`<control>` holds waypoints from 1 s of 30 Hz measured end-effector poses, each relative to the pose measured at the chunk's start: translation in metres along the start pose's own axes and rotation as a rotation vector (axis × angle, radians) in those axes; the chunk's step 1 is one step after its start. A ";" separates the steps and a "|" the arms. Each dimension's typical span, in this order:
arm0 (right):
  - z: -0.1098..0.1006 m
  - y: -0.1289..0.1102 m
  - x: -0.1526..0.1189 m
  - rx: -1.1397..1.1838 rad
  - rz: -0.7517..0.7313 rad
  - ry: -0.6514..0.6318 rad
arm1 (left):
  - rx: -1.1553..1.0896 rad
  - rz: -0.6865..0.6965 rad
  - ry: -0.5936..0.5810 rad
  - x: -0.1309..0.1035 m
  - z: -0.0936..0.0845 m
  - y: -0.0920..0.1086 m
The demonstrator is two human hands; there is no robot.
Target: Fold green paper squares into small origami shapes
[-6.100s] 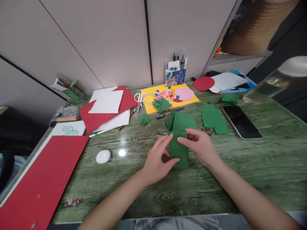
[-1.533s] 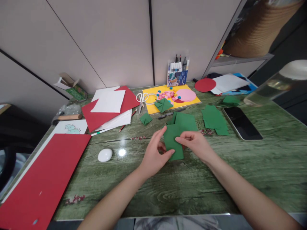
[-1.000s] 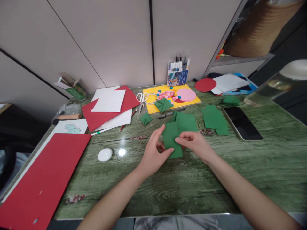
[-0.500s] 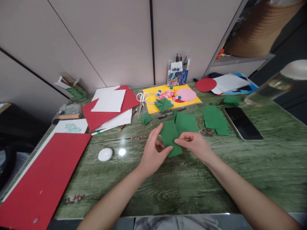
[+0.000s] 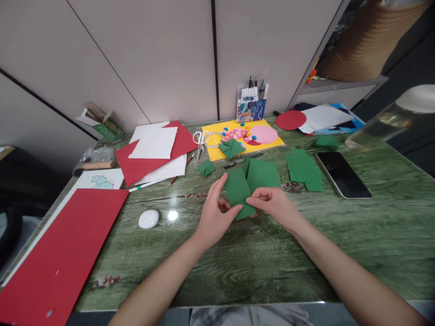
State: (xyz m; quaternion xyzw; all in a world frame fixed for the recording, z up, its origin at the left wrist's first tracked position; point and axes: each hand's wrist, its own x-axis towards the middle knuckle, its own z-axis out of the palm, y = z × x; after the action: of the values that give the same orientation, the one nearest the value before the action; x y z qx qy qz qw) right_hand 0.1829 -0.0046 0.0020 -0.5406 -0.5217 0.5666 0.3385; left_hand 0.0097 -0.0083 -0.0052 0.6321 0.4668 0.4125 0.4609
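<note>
Between my two hands is a folded piece of green paper point(image 5: 238, 188), held a little above the table. My left hand point(image 5: 215, 213) grips its left and lower edges, thumb in front and fingers behind. My right hand point(image 5: 273, 203) pinches its right edge between thumb and fingers. Just behind lies another green sheet point(image 5: 263, 173) with a raised crease. Two small folded green pieces, a larger one point(image 5: 231, 148) and a smaller one point(image 5: 206, 168), rest farther back. To the right sits a stack of green paper strips point(image 5: 305, 170).
Scissors point(image 5: 200, 142) lie beside a yellow sheet point(image 5: 215, 154) with pink pompoms point(image 5: 234, 134). A phone point(image 5: 343, 174) and a clear bottle point(image 5: 384, 122) stand right. Red card point(image 5: 68, 249), white sheets point(image 5: 154, 142) and a white mouse point(image 5: 148, 219) are left. A marker box point(image 5: 251, 105) stands behind.
The green paper tips slightly, its lower edge rising a little. Both hands keep their hold and have barely moved.
</note>
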 end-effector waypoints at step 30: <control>-0.001 0.001 -0.001 0.117 0.069 -0.045 | -0.075 -0.071 -0.058 0.002 -0.003 0.004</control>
State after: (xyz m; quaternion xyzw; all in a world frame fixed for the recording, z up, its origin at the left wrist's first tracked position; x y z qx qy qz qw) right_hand 0.1845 -0.0054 0.0017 -0.5248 -0.4762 0.6193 0.3380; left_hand 0.0080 -0.0062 -0.0009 0.6090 0.4595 0.3950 0.5119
